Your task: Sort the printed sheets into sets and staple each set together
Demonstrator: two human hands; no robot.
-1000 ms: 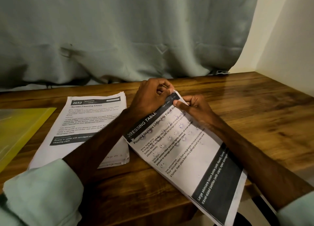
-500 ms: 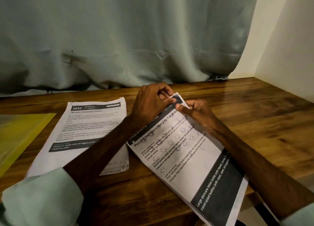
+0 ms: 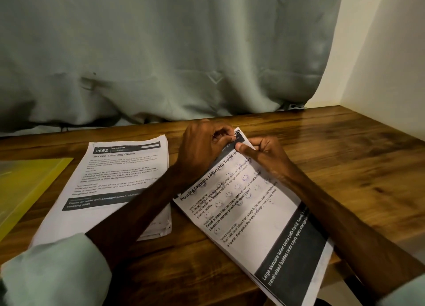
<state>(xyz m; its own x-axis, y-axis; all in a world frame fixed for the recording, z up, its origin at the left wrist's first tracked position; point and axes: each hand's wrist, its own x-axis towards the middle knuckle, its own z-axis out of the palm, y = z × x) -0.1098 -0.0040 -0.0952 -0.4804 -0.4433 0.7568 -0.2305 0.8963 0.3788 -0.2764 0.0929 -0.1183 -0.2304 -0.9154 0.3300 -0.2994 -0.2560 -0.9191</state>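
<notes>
Barely shifted, left hand [image 3: 202, 149] and right hand [image 3: 264, 155] still pinch the skincare sheets [image 3: 253, 216] at their top corner.

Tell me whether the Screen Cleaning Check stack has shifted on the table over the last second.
No. The Screen Cleaning Check stack lies as before beside the yellow folder; only the camera tilted.

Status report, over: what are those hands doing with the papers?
Left hand, right hand: both pinch top corner of lotion sheet set. Screen-cleaning stack beside it, under left forearm. Nothing blocking.
</notes>
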